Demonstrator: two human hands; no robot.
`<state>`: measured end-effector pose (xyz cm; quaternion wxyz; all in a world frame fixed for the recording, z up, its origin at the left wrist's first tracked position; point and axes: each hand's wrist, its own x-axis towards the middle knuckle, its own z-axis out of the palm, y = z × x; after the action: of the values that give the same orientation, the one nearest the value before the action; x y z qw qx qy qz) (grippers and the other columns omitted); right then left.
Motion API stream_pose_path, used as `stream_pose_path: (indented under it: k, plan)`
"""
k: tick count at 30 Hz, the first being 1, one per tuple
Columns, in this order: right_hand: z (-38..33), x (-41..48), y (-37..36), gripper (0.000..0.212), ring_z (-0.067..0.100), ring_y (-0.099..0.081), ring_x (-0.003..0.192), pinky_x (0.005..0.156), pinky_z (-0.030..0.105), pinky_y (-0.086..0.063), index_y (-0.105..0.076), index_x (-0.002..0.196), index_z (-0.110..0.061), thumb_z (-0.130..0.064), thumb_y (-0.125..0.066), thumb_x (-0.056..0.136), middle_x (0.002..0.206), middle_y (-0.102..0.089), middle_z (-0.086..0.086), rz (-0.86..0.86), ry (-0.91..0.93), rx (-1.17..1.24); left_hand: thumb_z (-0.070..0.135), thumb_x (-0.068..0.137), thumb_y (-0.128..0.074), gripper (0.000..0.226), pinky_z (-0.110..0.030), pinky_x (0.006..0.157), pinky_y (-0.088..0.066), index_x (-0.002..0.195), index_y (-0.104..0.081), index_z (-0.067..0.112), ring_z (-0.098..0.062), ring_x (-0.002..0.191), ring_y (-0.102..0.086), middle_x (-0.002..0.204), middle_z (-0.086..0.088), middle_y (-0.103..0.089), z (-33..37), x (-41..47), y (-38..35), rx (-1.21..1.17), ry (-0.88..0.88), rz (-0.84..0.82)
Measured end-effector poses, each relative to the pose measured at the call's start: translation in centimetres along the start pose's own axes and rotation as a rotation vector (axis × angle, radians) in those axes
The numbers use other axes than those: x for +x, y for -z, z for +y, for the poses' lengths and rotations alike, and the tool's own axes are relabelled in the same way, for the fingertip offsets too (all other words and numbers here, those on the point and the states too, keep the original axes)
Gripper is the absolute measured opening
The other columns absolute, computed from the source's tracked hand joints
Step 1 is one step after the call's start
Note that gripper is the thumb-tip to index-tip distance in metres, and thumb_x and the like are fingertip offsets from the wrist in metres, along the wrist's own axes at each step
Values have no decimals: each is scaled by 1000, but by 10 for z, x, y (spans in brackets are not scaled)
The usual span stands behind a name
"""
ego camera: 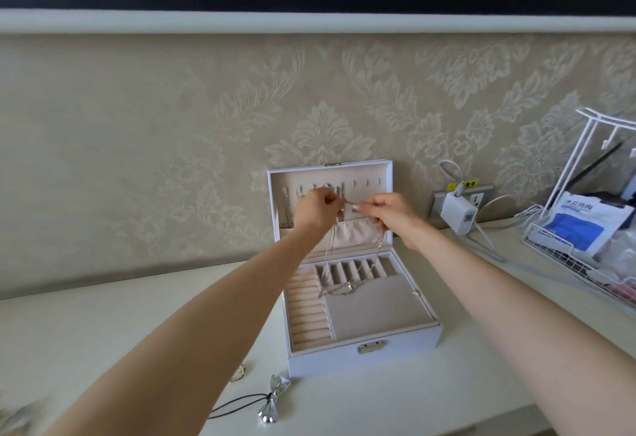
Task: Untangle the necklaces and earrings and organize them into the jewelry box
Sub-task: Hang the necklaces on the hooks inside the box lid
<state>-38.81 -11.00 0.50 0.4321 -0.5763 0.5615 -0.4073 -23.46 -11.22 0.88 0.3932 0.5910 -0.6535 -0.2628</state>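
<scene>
A white jewelry box [364,356] stands open on the table, its lid upright against the wall. Both hands are raised in front of the lid's row of hooks. My left hand [315,210] and my right hand [387,213] each pinch an end of a thin silver necklace [339,284], whose loop hangs down and touches the beige tray inside the box. Other silver chains [287,213] hang from hooks at the lid's left. On the table in front lie a silver pendant on a black cord [272,401] and a small gold earring [240,373].
A white wire rack [550,239] holding a blue-and-white packet [581,225] stands at the right. A white charger [456,212] is plugged into the wall socket, its cable trailing over the table. Another bit of jewelry lies blurred at the bottom left corner [13,418].
</scene>
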Motion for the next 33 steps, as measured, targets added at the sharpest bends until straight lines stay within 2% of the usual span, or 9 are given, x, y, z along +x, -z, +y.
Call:
stream_pose_path:
  k: [4,7,11,14,16,22,26,30,33]
  plan:
    - [-1,25,1,12,8,-40,52,40,11,-32,-66,93,2,-7,-65,85,60,-48,0,210,55,11,24,89,-57,18,-26,60,-45,75,-60,13,-16,63,-58,74,-4,-72,6,15,-18,-118,125,153]
    - [-3,44,-3,5,6,-44,53,43,4,-34,-63,81,-5,-7,-66,85,60,-51,-4,350,146,-51,30,89,-56,24,-26,64,-47,85,-63,7,-20,74,-66,63,1,-70,9,21,-34,-239,245,208]
    - [0,64,-9,30,5,-44,57,61,22,-37,-50,60,-17,-8,-68,82,59,-49,-8,409,257,-133,29,91,-50,23,-25,69,-49,84,-65,14,-17,80,-67,68,0,-73,13,26,-44,-263,318,259]
    - [2,74,-16,26,17,-51,64,68,36,-45,-51,64,-16,-13,-71,78,59,-51,-6,490,296,-229,32,88,-50,30,-26,71,-51,69,-69,19,-19,79,-66,75,-1,-73,15,29,-47,-231,368,323]
    - [5,79,-20,26,23,-54,66,70,42,-48,-50,64,-16,-15,-73,76,62,-54,-2,528,313,-269,34,87,-49,30,-27,74,-50,78,-73,18,-22,83,-65,78,-1,-73,18,29,-50,-212,407,355]
    - [5,79,-18,35,21,-52,67,65,33,-42,-42,57,-19,-14,-69,79,66,-54,1,581,267,-292,37,90,-53,29,-27,77,-43,92,-69,13,-26,97,-64,95,-8,-71,22,27,-56,-200,469,358]
    - [11,72,-17,26,16,-49,70,61,25,-29,-49,63,-14,-15,-68,80,71,-55,0,556,166,-294,40,89,-54,33,-29,79,-44,100,-67,12,-28,100,-63,103,-11,-69,21,26,-58,-172,479,322]
    - [22,70,-20,41,17,-49,67,67,29,-41,-43,50,-20,-17,-73,77,57,-49,-4,502,78,-115,39,90,-53,31,-31,76,-44,100,-65,12,-30,99,-63,102,-10,-68,17,21,-56,-102,412,267]
    - [34,61,-20,37,15,-52,59,60,32,-44,-51,49,-20,-12,-70,80,56,-53,-1,439,67,-43,42,90,-51,32,-30,74,-47,97,-62,13,-27,95,-63,97,-6,-69,12,11,-56,-73,316,237]
